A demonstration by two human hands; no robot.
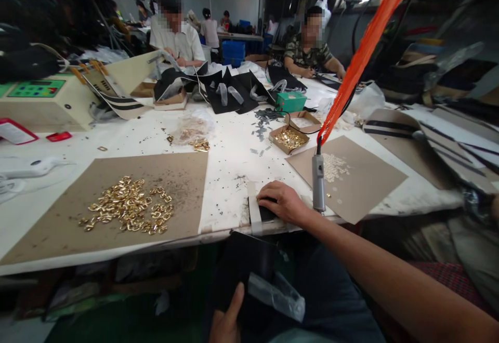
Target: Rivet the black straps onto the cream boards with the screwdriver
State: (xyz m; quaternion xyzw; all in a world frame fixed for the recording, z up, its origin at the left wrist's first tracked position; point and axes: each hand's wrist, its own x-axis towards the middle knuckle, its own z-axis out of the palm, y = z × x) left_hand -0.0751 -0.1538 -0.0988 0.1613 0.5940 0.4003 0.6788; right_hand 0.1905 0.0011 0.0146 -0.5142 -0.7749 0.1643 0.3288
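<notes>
My right hand [283, 201] rests at the table's front edge, on a small black pad [266, 212] fixed with pale tape [254, 210]. Its fingers curl over the pad; anything small between the fingertips is too hidden to tell. Below the edge, my left hand [229, 316] holds a black piece [245, 260], thumb on top, over my lap. Clear plastic wrap [276, 295] lies against that piece. Just right of my right hand hangs a silver electric screwdriver [318, 182] on an orange cord [358, 47].
Gold buckles [128, 205] lie on a brown sheet [187, 171] at left. White rings [334, 167] lie on another sheet [374, 187] at right. Behind are a box of gold parts [289, 139], a green box [290, 102] and black pieces [234, 93]. Two people sit across the table.
</notes>
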